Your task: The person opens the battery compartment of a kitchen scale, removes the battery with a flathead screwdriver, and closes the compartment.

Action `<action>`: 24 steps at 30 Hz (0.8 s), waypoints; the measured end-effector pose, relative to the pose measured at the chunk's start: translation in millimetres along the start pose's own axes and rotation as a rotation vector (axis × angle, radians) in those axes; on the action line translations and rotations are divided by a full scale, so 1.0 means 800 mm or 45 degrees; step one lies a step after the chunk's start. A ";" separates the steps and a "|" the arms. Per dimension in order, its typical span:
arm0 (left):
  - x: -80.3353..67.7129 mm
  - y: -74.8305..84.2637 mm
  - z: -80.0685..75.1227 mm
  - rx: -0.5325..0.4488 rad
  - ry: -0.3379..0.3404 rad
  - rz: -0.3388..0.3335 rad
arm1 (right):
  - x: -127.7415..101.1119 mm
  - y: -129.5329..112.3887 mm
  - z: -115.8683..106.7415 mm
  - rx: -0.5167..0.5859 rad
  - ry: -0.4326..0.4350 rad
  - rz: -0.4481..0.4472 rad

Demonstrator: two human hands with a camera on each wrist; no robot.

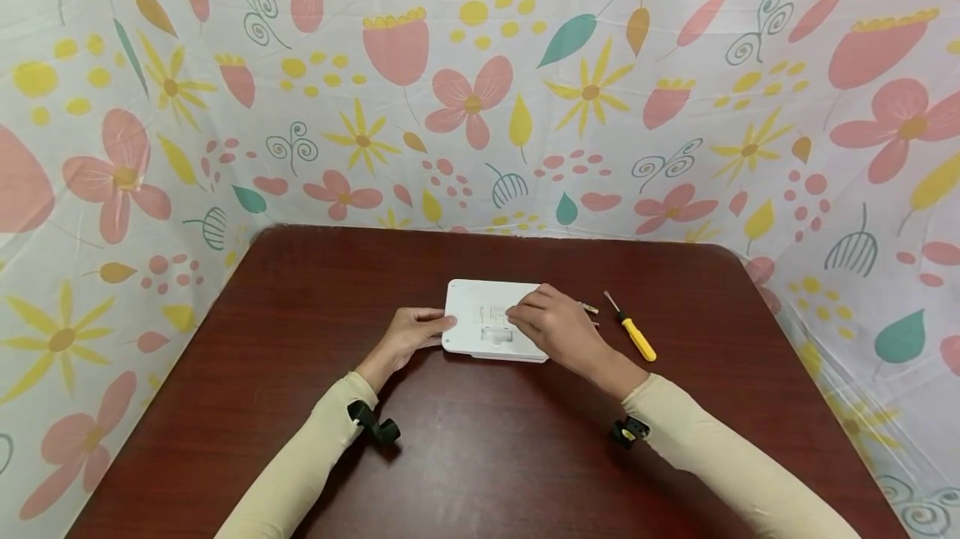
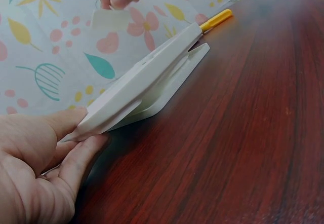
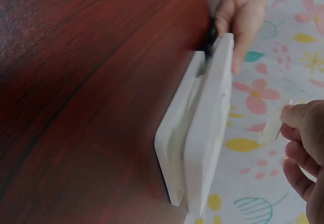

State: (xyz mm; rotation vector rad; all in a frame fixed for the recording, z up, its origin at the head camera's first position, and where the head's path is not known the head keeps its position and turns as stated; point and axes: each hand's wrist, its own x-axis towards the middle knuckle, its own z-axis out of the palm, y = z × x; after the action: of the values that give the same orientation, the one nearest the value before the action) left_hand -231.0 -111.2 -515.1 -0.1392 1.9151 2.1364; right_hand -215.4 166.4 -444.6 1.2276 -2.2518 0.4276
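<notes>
Person wears a long-sleeved top, pale beige/cream, snug plain knit, no print or logo visible. Left sleeve (image 1: 300,464) and right sleeve (image 1: 720,456) both run down to the wrist, cuffs ending just short of the hands. Small black mount strapped at each cuff: left wrist mount (image 1: 372,423) is a stubby black cylinder-and-clamp shape, right wrist mount (image 1: 628,431) is a compact black block with a small light-coloured detail on it. No cables visible from either. Left hand (image 1: 408,335) and right hand (image 1: 555,326) are bare: no gloves, rings or watch showing. Nails short, unpainted in the wrist views.
</notes>
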 end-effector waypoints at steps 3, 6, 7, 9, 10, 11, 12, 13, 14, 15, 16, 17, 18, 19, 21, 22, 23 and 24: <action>0.000 0.000 0.000 0.004 0.000 0.004 | 0.001 -0.003 0.006 -0.056 -0.042 -0.076; 0.000 0.000 0.000 0.001 -0.003 0.003 | 0.002 -0.006 0.012 -0.085 -0.072 -0.127; 0.000 0.000 0.000 -0.002 -0.005 0.000 | 0.002 -0.007 0.014 -0.085 -0.074 -0.137; 0.000 0.000 0.000 -0.009 -0.003 -0.003 | 0.003 -0.009 0.018 -0.096 -0.077 -0.166; 0.000 0.000 0.000 -0.008 -0.003 -0.003 | 0.003 -0.010 0.020 -0.103 -0.072 -0.182; 0.001 0.000 0.000 -0.010 -0.003 -0.001 | 0.003 -0.011 0.022 -0.110 -0.066 -0.194; 0.001 0.000 0.000 -0.011 -0.005 0.005 | 0.003 -0.012 0.024 -0.115 -0.066 -0.203; 0.001 0.000 0.000 -0.013 -0.005 0.010 | 0.003 -0.013 0.025 -0.126 -0.067 -0.212; 0.000 0.000 0.000 -0.016 -0.004 0.013 | 0.002 -0.015 0.027 -0.133 -0.073 -0.218; 0.000 0.000 0.000 -0.018 -0.002 0.015 | 0.002 -0.016 0.028 -0.139 -0.078 -0.223; 0.000 0.000 0.000 -0.021 -0.001 0.017 | 0.002 -0.017 0.030 -0.145 -0.085 -0.223; -0.001 0.000 0.000 -0.022 0.000 0.018 | 0.001 -0.018 0.031 -0.149 -0.096 -0.220; -0.001 0.000 0.000 -0.021 0.001 0.019 | 0.001 -0.020 0.032 -0.153 -0.105 -0.218; -0.002 0.000 0.000 -0.020 0.002 0.014 | 0.000 -0.020 0.034 -0.158 -0.109 -0.220; -0.002 0.001 0.001 -0.023 0.003 0.007 | 0.000 -0.021 0.036 -0.161 -0.112 -0.219; -0.002 0.001 0.001 -0.025 0.004 0.005 | -0.001 -0.021 0.037 -0.162 -0.111 -0.218; -0.002 0.001 0.001 -0.024 0.004 0.009 | -0.001 -0.021 0.037 -0.159 -0.112 -0.216; -0.001 0.002 0.001 -0.024 0.003 0.012 | -0.001 -0.021 0.038 -0.156 -0.113 -0.213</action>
State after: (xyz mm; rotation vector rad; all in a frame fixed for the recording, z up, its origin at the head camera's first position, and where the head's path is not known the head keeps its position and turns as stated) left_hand -230.2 -111.0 -513.5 -0.1362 1.9013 2.1617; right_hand -210.3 142.5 -469.0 1.3808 -2.1906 0.1729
